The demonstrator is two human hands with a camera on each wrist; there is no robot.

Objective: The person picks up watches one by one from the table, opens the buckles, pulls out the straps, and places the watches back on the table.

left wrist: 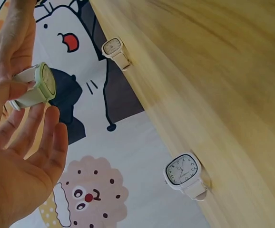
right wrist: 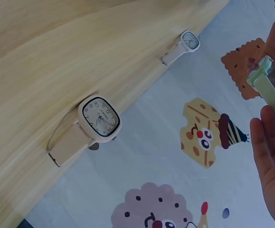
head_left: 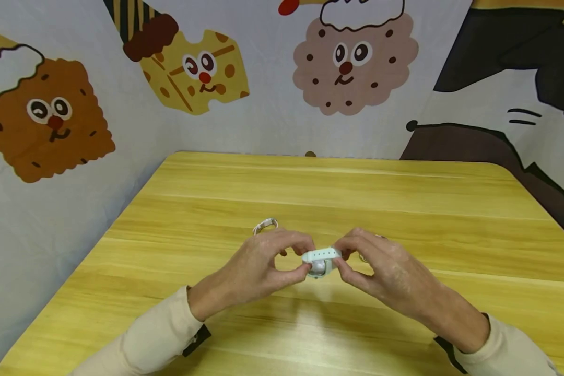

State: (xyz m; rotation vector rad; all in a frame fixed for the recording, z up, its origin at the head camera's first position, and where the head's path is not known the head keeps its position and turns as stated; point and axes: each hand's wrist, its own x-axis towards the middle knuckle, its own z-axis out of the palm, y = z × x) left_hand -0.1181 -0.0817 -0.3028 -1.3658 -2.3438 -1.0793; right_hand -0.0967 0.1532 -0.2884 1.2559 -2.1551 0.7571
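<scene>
Between both hands, above the table, is a mint-green wristwatch (head_left: 321, 255) with a row of holes along its strap. My left hand (head_left: 268, 261) pinches its left side between thumb and finger. From the other side, the thumb and fingers of my right hand (head_left: 380, 266) pinch its right end. The left wrist view shows the green case (left wrist: 46, 81) from the side, with the strap bent round behind it. Just beyond the left hand stands a white watch (head_left: 265, 224). A beige watch (right wrist: 99, 117) lies behind the right hand, mostly hidden in the head view.
The wooden table (head_left: 338, 193) reaches back to a cloth backdrop (head_left: 268, 125) printed with cartoon biscuits and cheese. Both other watches stand on the table with closed straps, one behind each hand.
</scene>
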